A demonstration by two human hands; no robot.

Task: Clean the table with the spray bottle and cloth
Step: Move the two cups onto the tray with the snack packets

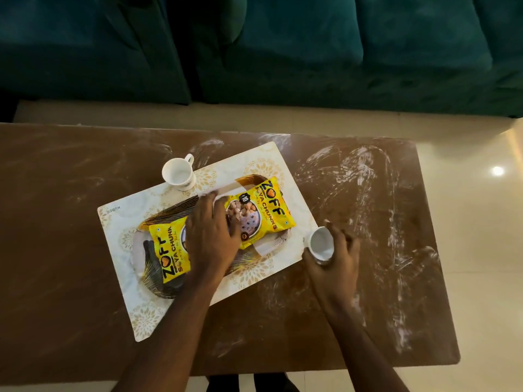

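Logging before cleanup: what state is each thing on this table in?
Table: smeared with white residue.
Far cup: upright, empty.
Near cup: tilted, held in right hand.
Yellow packets: lying flat on tray.
Left hand: open, resting on packets.

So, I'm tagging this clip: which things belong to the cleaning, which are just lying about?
Job: smeared brown table; spray bottle, cloth not in view.
Lying about: cream patterned placemat, dark oval tray, two yellow snack packets, white handled cup, second white cup in right hand.
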